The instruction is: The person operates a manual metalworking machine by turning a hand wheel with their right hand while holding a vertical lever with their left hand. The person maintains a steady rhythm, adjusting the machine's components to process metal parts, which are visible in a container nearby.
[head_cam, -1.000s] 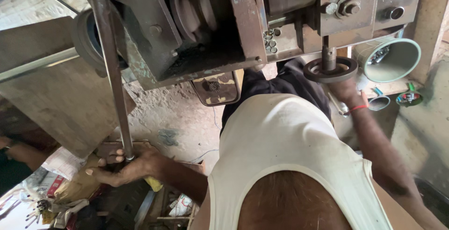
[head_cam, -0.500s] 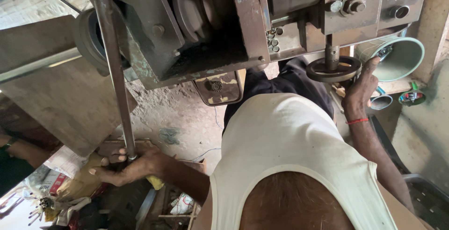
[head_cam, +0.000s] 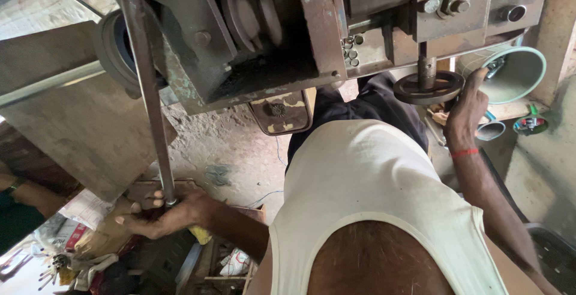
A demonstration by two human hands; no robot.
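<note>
Rusty grey metal fills the top of the view: a heavy old machine body (head_cam: 270, 43) with stepped pulleys and bolts, seen from above the person's white sleeveless vest (head_cam: 372, 193). The left hand (head_cam: 159, 214) is low on the left, its grip closed around the bottom end of a long, thin steel lever rod (head_cam: 147, 91) that runs upward along the machine's left side; the fingers (head_cam: 144, 202) wrap the rod where it meets a cluttered spot of paper, scraps and a yellow piece just beside the wrist. The right hand (head_cam: 465, 112), with a red band at the wrist, reaches up on the right to a small dark round handwheel (head_cam: 429, 87) hanging on a short vertical shaft below the machine; the fingertips touch the wheel's right rim, the hand loosely curved against it rather than clenched around it. Just beyond this hand sits a pale green funnel-shaped metal shade (head_cam: 516, 76). Between the arms, the dusty concrete floor (head_cam: 234, 145) shows below the machine.
</note>
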